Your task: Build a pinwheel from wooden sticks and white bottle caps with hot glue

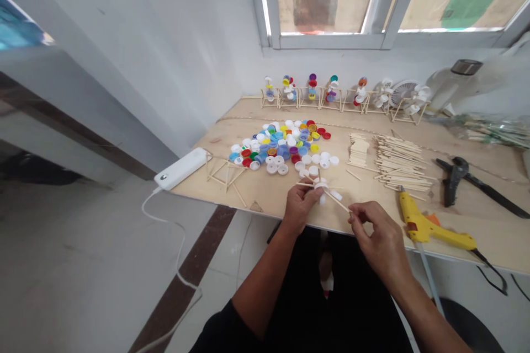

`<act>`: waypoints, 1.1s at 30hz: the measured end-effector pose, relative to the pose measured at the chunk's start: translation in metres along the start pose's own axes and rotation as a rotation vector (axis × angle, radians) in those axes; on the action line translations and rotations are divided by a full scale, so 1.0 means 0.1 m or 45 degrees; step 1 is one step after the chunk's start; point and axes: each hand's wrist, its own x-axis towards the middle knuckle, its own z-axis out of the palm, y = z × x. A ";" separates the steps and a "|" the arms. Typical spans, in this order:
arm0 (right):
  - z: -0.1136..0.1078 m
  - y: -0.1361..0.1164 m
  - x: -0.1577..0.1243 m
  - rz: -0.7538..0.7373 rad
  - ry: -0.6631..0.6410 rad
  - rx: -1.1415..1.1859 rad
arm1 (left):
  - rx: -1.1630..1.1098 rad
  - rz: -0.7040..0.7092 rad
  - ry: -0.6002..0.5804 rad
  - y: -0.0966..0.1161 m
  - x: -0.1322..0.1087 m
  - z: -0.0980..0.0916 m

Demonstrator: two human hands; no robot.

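Note:
My left hand (301,205) grips a white bottle cap (320,183) near the table's front edge. Several thin wooden sticks radiate from this cap like spokes. Between the thumb and fingers of my right hand (376,230), the outer end of one wooden stick (338,202) is pinched; its other end meets the white cap. A further white cap (336,196) sits close beside the hub. Just beyond my hands lies a heap of coloured bottle caps (284,146), with several white caps at its near edge.
Loose sticks (401,162) and a yellow glue gun (418,220) lie on the right, with black cutters (455,179) behind. A stick frame (223,174) and white power strip (182,168) are at left. Cap wheels on stick stands (312,91) line the back.

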 end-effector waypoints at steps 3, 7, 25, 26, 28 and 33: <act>0.00 -0.04 -0.02 -0.118 0.061 -0.122 | -0.016 -0.009 -0.001 0.00 0.00 0.00; 0.01 -0.11 -0.04 -0.193 0.091 -0.245 | -0.023 0.007 0.036 -0.01 0.00 0.02; 0.19 -0.29 0.06 -0.313 0.099 -0.098 | 0.100 0.153 0.213 -0.03 0.00 0.05; 0.19 -0.29 0.08 -0.313 0.102 -0.083 | 0.091 0.164 0.220 -0.04 0.01 0.05; 0.21 -0.31 0.13 -0.311 0.114 -0.048 | 0.069 0.183 0.227 -0.04 0.01 0.05; 0.22 -0.35 0.20 -0.199 0.083 0.180 | 0.087 0.193 0.250 -0.05 0.01 0.05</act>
